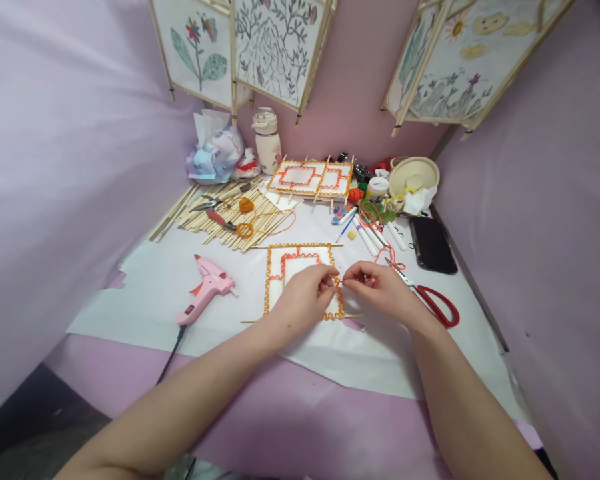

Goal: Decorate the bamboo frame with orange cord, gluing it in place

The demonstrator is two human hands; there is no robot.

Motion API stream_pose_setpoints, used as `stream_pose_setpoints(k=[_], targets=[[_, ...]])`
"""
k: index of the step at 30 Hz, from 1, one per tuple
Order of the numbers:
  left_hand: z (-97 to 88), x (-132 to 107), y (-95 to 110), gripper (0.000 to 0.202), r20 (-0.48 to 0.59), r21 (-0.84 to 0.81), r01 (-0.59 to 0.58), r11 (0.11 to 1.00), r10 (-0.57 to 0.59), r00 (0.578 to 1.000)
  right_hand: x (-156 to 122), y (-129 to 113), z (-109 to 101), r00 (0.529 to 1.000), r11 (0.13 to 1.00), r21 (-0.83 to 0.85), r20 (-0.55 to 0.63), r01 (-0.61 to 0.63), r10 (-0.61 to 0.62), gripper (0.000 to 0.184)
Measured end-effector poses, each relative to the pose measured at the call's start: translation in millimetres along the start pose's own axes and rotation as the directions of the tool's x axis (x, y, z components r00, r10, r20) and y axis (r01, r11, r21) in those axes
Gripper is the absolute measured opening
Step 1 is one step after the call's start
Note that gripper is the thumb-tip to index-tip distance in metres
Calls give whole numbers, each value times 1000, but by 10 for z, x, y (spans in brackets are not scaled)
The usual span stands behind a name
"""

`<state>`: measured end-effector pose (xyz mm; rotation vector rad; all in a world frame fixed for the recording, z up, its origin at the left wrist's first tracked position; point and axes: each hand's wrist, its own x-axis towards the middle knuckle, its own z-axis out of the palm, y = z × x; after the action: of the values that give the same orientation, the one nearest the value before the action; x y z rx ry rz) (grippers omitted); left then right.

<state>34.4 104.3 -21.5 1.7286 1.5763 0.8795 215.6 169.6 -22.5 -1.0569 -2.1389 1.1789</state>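
A square panel (275,297) framed with thin sticks lies on the white sheet, edged in looped orange-yellow yarn with red-orange yarn lines inside. Over its right half, my left hand (307,290) is closed, thumb and fingers pinched by the right border. Just beside it, my right hand (380,287) pinches a strand of red-orange yarn (391,257) that trails up behind the hand. A short bit of yarn shows between the two sets of fingertips. Red-handled scissors (437,305) lie next to my right wrist. My fingers hide part of the panel.
A pink glue gun (207,290) lies at left, its cord running forward. Behind are wooden sticks (215,217) with pliers (220,217), a finished-looking yarn panel (297,179), a bottle (268,143), markers (365,237) and a phone (433,245). Painted lanterns (273,53) hang above.
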Motion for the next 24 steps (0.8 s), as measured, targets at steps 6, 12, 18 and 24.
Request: stream_pose_setpoints(k=[6, 12, 18, 24], targets=[[111, -143, 90, 26, 164, -496, 362, 789, -324, 932, -69, -108, 14, 994, 996, 57, 88, -66, 61, 14], [103, -139, 77, 15, 112, -531, 382, 756, -384, 917, -122, -151, -18, 979, 967, 222, 185, -124, 83, 28], [39, -282, -23, 21, 22, -245, 306, 920, -311, 950, -44, -34, -83, 996, 990, -105, -8, 90, -91, 10], [5, -333, -89, 22, -65, 41, 185, 982, -182, 981, 24, 100, 146, 957, 900, -326, 71, 289, -281, 11]])
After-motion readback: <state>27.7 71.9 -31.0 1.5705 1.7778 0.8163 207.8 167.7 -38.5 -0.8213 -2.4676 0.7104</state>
